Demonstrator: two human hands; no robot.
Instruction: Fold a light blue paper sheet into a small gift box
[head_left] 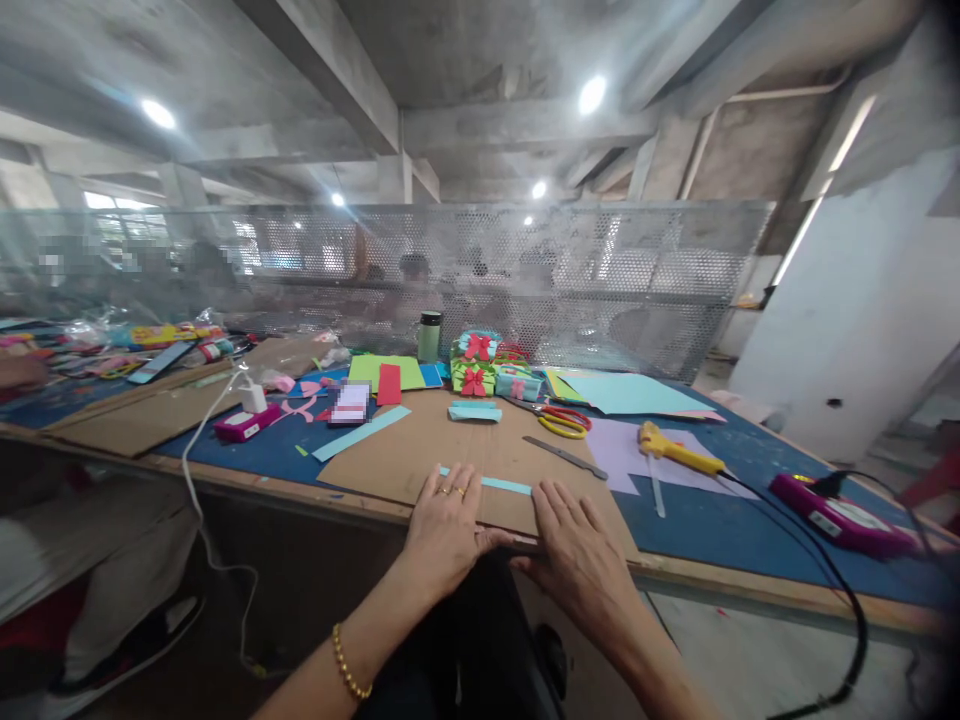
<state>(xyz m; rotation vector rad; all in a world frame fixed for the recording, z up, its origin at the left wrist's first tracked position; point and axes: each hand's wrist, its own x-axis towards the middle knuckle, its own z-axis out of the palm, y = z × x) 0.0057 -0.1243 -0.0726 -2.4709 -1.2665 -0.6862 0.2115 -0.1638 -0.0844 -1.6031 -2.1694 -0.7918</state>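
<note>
Both of my hands press down on a narrow light-blue paper strip (507,485) that lies on a brown cardboard sheet (427,437). My left hand (448,525) lies flat over the strip's left part, fingers stretched out, rings on it. At the strip's right end, my right hand (574,540) rests with its fingers extended. Both thumbs are near the table's front edge. A longer light-blue strip (362,433) lies farther left, and a small folded light-blue piece (475,412) sits ahead. A grey blade (565,457) lies right of centre, near scissors (564,420) with red and yellow handles.
A yellow glue gun (679,449) lies on purple paper (611,450) at the right, its cord running to a purple power strip (840,515). Paper gift boxes (474,378) and a green bottle (430,337) stand at the back. A phone (350,403) and white charger (253,397) lie left.
</note>
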